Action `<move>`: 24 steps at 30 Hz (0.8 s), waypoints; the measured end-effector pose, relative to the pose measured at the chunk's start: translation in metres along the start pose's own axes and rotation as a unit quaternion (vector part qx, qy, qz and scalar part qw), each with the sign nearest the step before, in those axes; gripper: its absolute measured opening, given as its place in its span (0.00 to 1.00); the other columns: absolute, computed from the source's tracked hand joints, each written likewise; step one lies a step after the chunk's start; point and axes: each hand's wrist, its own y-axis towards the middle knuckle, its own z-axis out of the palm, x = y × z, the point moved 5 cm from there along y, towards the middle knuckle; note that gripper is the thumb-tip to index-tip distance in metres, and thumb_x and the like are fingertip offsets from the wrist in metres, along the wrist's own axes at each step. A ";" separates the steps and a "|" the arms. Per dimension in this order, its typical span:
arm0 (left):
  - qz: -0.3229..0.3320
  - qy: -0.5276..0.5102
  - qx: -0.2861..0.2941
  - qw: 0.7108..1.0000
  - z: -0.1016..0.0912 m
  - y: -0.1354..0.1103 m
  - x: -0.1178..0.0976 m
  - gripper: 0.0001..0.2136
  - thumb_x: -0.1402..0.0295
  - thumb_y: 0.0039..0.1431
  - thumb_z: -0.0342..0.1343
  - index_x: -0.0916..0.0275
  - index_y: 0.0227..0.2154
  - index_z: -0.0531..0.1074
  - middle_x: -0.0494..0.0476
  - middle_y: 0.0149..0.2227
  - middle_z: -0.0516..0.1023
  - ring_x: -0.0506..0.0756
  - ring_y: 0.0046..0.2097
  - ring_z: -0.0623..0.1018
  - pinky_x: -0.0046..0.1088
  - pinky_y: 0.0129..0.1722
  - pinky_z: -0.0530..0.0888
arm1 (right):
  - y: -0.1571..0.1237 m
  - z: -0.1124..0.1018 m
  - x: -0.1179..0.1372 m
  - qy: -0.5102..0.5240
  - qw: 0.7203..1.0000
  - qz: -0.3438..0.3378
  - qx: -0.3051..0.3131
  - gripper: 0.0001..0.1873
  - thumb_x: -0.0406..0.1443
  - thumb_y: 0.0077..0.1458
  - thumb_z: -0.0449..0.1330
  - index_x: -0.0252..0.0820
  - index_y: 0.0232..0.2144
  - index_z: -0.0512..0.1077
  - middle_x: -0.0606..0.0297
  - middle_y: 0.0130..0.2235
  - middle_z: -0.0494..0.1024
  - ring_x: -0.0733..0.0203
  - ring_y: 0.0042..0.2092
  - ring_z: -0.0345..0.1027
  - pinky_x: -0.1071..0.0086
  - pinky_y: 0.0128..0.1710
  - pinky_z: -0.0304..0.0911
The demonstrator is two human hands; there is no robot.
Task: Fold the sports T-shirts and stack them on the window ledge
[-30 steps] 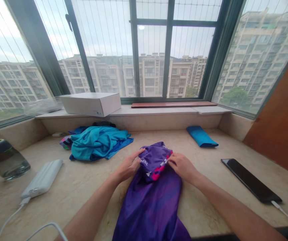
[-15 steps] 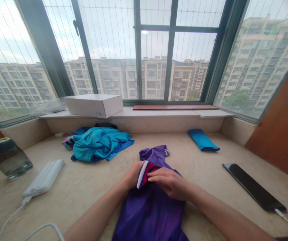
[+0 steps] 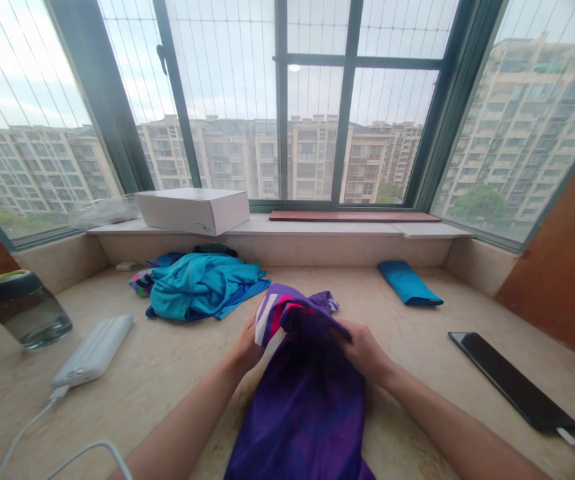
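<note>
Gripping the purple shirt, spread between the forearms, by its folded-over top edge, left hand and right hand clamp it one each side; its white print is too blurred to read. A phone lies right of the right hand, teal clothes beyond the left.

Left hand, right hand, both clenched
</note>
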 end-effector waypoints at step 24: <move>0.249 0.169 0.212 0.930 0.052 -0.030 -0.069 0.19 0.70 0.68 0.50 0.58 0.60 0.69 0.63 0.61 0.73 0.59 0.61 0.73 0.39 0.62 0.71 | 0.003 0.007 0.007 -0.020 0.999 -0.028 0.004 0.19 0.34 0.61 0.55 0.46 0.52 0.76 0.57 0.49 0.81 0.47 0.50 0.74 0.52 0.54 0.67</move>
